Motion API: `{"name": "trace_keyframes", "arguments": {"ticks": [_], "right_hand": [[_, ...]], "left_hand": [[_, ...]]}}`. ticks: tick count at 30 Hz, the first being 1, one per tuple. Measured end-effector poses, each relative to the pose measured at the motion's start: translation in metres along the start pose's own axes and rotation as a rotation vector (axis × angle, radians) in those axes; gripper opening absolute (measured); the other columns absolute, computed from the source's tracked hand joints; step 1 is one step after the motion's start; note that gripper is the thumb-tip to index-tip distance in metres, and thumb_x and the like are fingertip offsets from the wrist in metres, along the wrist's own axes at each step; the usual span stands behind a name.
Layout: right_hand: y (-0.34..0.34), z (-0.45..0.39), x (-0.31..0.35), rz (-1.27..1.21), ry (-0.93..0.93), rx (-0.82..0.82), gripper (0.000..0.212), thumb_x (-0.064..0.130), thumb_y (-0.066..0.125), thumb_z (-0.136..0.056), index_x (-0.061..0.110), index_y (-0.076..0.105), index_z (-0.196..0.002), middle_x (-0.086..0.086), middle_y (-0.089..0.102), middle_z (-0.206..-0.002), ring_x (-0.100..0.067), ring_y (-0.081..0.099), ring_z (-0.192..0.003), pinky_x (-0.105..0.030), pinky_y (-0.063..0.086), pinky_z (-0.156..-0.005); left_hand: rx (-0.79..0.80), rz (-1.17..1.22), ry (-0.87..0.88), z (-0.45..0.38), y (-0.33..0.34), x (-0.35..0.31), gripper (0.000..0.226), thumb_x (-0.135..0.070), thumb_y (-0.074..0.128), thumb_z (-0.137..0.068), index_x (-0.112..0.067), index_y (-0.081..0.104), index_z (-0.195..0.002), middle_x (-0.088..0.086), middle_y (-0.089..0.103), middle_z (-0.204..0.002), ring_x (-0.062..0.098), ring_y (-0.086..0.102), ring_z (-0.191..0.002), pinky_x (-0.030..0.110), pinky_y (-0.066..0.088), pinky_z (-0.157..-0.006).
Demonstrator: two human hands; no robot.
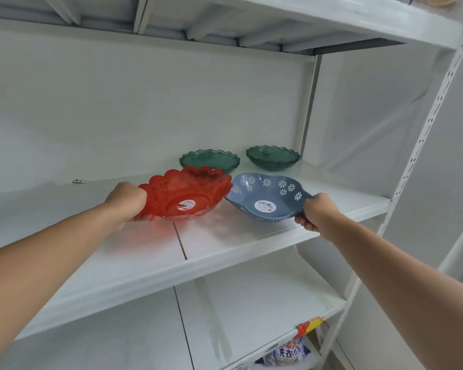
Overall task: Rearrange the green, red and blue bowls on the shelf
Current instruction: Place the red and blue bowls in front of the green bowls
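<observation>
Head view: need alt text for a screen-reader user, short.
A person holds a red bowl by its rim in the left hand and a blue flowered bowl in the right hand, both tilted over a white shelf. Two green bowls sit side by side behind them, near the back of the shelf.
</observation>
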State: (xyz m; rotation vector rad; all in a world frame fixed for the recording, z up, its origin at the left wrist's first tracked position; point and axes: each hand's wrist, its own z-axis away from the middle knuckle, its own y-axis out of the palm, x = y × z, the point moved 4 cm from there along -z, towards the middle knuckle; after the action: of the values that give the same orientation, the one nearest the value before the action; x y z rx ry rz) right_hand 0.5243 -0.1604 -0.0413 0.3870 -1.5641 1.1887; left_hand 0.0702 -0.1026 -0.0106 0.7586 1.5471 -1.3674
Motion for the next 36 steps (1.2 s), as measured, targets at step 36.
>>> {"name": "trace_keyframes", "arguments": {"ticks": [36], "right_hand": [[-0.126, -0.229, -0.060, -0.033, -0.088, 0.238, 0.033, 0.006, 0.040, -0.095, -0.010, 0.061, -0.117, -0.023, 0.068, -0.068, -0.023, 0.052, -0.046, -0.024, 0.040, -0.041]], "left_hand": [[-0.273, -0.081, -0.106, 0.042, 0.186, -0.072, 0.018, 0.004, 0.043, -0.089, 0.006, 0.061, -0.088, 0.019, 0.066, -0.048, 0.024, 0.061, -0.031, 0.022, 0.041, -0.031]]}}
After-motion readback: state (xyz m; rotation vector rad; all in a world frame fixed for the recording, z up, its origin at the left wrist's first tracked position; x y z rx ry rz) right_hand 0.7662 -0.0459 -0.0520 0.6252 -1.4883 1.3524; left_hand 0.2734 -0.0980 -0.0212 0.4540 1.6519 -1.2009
